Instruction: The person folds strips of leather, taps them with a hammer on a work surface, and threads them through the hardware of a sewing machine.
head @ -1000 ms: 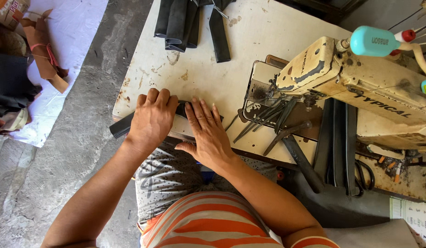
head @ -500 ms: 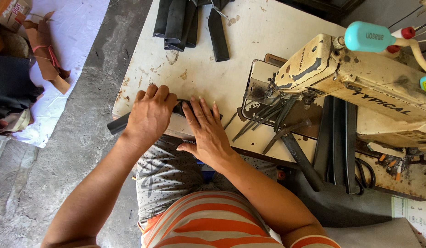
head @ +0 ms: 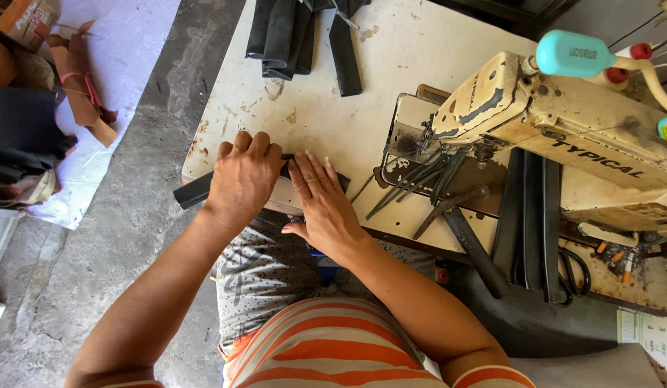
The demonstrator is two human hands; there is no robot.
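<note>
Where the worn tabletop (head: 326, 86) meets its near edge, a long black strip (head: 193, 192) lies flat along that edge, one end jutting past the tabletop's left corner; the left hand (head: 241, 179) is curled over the strip, fingers closed down upon it, while the right hand (head: 325, 203) lies open and flat, palm pressing the strip's other stretch; the two hands sit just beside each other. The strip appears to be in the smoothing or folding stage, well apart from the needle of the cream sewing machine (head: 563, 122); no stitching on it can be made out. More black strips (head: 290, 32) are stacked at the far edge; others (head: 531, 215) lie beneath the machine arm.
</note>
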